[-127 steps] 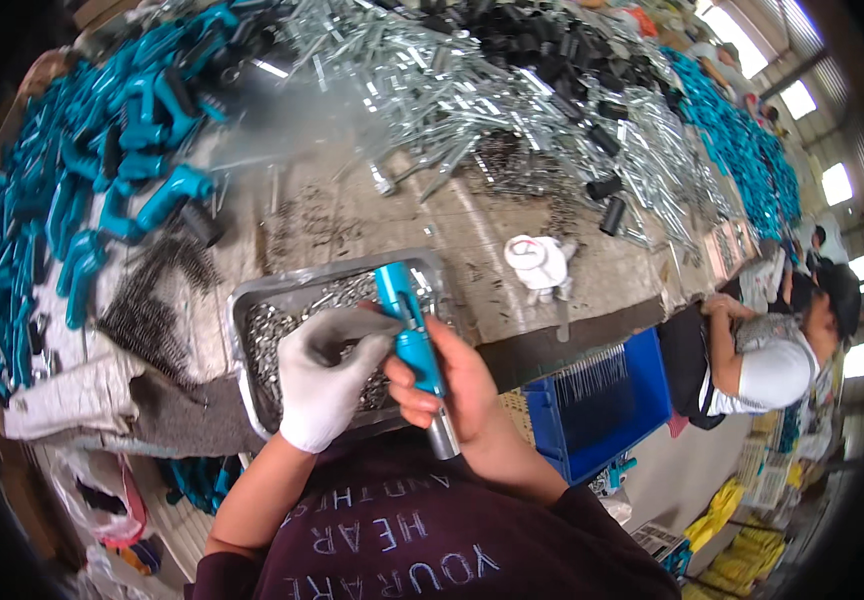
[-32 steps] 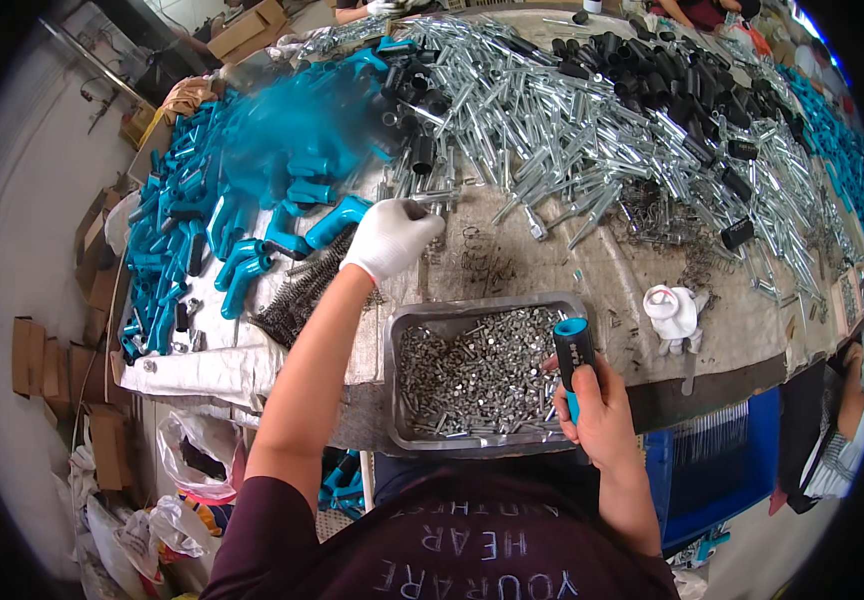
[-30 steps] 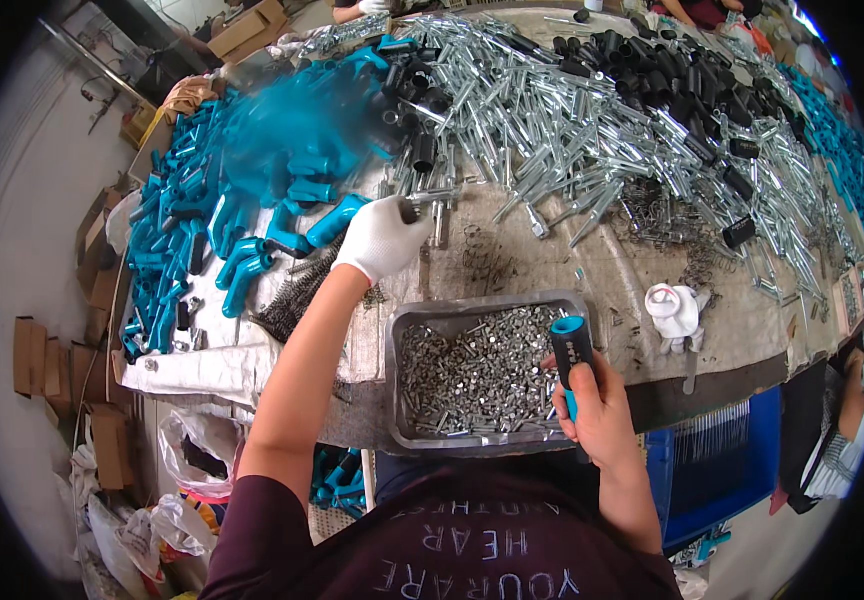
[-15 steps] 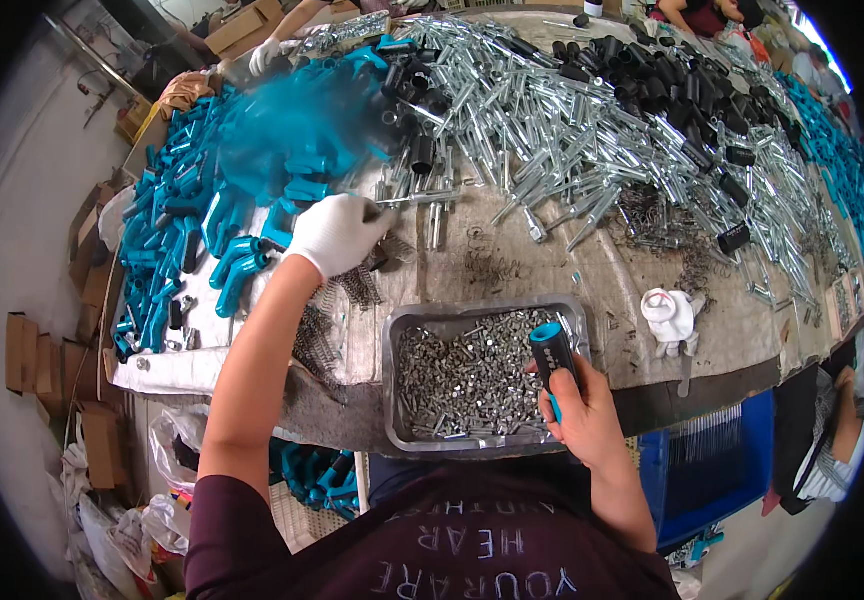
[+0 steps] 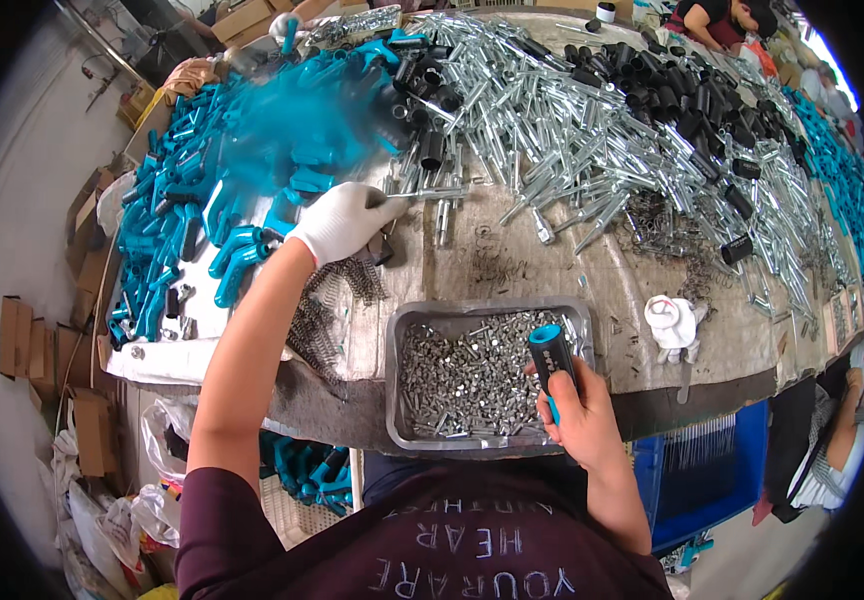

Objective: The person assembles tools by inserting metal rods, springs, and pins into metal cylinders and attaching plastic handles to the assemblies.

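My left hand (image 5: 344, 222), in a white glove, is closed with thumb and finger at the left end of a silver metal rod (image 5: 434, 193). That rod lies across a couple of similar rods on the table. A short black piece (image 5: 380, 249) sits just below the glove. My bare right hand (image 5: 584, 415) is wrapped round a black and teal tool handle (image 5: 554, 357), its round teal open end pointing up. It is held over the right side of a grey tray (image 5: 392, 375) of small metal parts.
Teal handles (image 5: 242, 250) are heaped at left, partly blurred. Silver rods (image 5: 572, 150) and black sleeves (image 5: 687, 90) pile up across the back. Small springs (image 5: 327, 310) lie beside my left forearm. A white glove (image 5: 672, 325) rests at right; a blue crate (image 5: 707, 470) stands below.
My left hand has shifted slightly up and right, its fingers now straighter along the rod's end. My right hand keeps its hold. At the far left, another person's gloved hand has risen with a teal piece.
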Demonstrator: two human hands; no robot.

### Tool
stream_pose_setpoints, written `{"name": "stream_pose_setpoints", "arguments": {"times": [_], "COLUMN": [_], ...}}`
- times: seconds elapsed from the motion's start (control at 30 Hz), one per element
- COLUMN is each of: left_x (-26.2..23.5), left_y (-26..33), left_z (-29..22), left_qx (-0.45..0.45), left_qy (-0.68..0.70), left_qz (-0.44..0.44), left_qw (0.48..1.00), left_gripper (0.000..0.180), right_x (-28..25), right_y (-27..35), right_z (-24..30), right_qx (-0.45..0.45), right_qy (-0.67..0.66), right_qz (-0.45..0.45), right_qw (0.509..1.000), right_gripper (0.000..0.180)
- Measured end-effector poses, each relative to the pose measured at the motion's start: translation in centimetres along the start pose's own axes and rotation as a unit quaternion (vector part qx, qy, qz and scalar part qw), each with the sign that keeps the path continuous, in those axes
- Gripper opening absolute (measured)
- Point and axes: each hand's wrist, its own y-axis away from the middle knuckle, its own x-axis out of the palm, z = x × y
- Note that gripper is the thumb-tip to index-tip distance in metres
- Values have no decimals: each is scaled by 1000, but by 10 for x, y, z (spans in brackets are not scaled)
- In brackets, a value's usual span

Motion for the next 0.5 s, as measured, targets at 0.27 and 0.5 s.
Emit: {"name": "stream_pose_setpoints", "arguments": {"times": [0.27,0.5], "left_x": [1,1], "left_y": [-7,4], "left_z": [11,-4], "left_qx": [-42,30], "left_qy": [227,168], "left_qz": [100,26], "left_qw": [968,985], "left_gripper": [34,29], "right_x": [1,2], "right_y": [-3,-3], "right_z": [0,3], "right_qx": [19,-2], "right_qy": [-10,-4], "right_qz": [11,1], "right_qw": [1000,1000], "right_gripper": [37,42]}}
